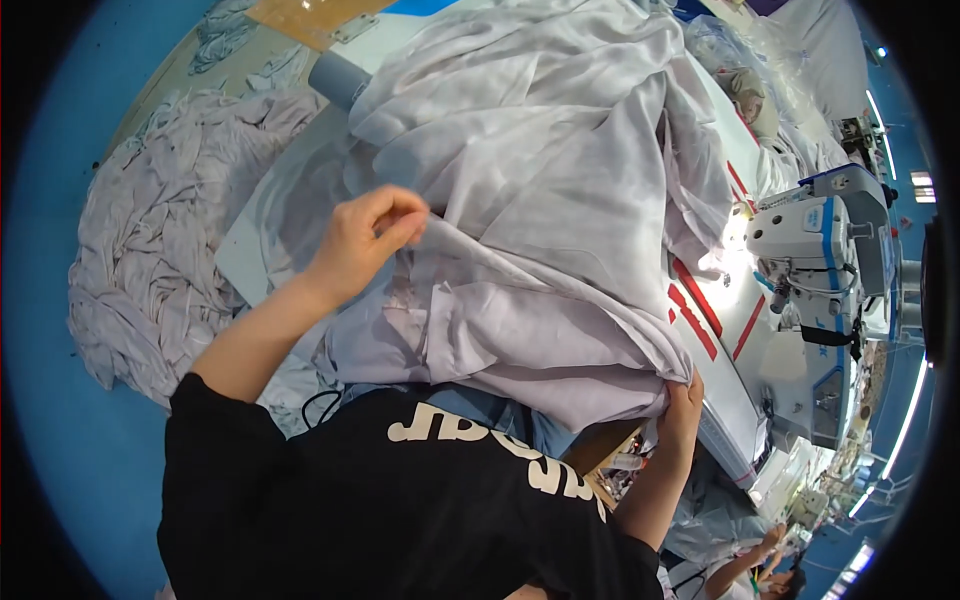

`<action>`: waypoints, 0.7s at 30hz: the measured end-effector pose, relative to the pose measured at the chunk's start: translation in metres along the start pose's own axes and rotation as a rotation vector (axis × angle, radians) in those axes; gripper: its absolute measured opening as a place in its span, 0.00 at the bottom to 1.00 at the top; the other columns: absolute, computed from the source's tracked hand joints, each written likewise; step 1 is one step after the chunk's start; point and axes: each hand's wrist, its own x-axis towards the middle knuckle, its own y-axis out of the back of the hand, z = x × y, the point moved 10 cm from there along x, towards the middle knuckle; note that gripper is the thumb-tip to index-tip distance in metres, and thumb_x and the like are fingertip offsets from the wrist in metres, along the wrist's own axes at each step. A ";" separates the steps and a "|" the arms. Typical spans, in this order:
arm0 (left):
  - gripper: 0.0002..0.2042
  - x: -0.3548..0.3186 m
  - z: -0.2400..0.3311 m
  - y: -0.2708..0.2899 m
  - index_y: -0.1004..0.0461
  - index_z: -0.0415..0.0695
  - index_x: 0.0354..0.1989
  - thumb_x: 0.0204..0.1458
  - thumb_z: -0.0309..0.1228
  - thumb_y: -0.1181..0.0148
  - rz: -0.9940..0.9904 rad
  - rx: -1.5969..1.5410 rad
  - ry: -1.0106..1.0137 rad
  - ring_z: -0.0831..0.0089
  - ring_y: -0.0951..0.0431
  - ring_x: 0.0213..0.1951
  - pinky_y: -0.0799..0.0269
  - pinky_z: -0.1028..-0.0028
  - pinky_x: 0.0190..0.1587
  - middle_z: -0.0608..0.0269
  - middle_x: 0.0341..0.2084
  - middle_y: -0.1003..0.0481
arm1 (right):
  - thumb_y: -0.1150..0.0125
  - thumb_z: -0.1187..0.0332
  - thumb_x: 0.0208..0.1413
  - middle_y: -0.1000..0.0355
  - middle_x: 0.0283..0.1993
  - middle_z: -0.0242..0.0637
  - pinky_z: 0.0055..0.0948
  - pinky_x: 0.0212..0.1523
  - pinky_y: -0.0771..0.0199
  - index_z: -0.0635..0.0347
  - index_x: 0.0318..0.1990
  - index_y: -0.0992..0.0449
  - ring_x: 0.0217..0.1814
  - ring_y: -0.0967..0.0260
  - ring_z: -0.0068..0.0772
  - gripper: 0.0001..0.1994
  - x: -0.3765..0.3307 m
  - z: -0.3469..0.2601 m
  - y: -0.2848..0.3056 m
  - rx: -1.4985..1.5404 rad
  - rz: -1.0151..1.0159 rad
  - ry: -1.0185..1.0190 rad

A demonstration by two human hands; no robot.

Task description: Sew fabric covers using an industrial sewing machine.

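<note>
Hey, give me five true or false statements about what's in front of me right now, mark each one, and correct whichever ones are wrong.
1. The right hand grips the pale cloth. True.
2. The sewing machine stands to the left of the pale cloth. False: it stands to the right.
3. Red strips show on the white worktable. True.
4. The left hand is hidden beneath the pale cloth. False: it is in plain view, uncovered.
5. The heap of crumpled fabric lies on the left side of the view. True.
</note>
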 end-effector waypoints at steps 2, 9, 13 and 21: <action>0.11 -0.026 -0.045 -0.015 0.29 0.38 0.46 0.56 0.29 0.43 -0.061 -0.068 0.143 0.74 0.24 0.40 0.27 0.76 0.40 0.59 0.38 0.25 | 0.48 0.71 0.55 0.27 0.49 0.39 0.27 0.53 0.34 0.68 0.53 0.29 0.52 0.31 0.32 0.18 -0.006 -0.007 0.001 -0.247 -0.029 0.085; 0.13 -0.069 -0.093 -0.101 0.28 0.36 0.46 0.59 0.33 0.44 -0.144 -0.693 0.555 0.81 0.25 0.40 0.30 0.78 0.43 0.67 0.36 0.24 | 0.33 0.79 0.39 0.29 0.53 0.44 0.34 0.58 0.36 0.65 0.53 0.29 0.55 0.31 0.43 0.28 -0.049 -0.112 -0.086 -0.846 0.082 0.661; 0.11 -0.060 -0.040 -0.099 0.26 0.38 0.44 0.59 0.33 0.44 -0.150 -0.653 0.368 0.85 0.29 0.37 0.32 0.80 0.41 0.71 0.35 0.25 | 0.28 0.79 0.32 0.29 0.54 0.47 0.37 0.53 0.30 0.62 0.52 0.28 0.54 0.30 0.50 0.32 -0.092 -0.134 -0.185 -0.714 -0.303 1.116; 0.11 -0.063 0.007 -0.091 0.26 0.39 0.43 0.62 0.34 0.50 -0.178 -0.463 0.213 0.90 0.36 0.26 0.40 0.85 0.27 0.76 0.27 0.29 | 0.26 0.76 0.34 0.28 0.37 0.38 0.30 0.37 0.27 0.62 0.45 0.27 0.37 0.29 0.36 0.25 -0.055 -0.108 -0.247 -0.595 -0.277 0.975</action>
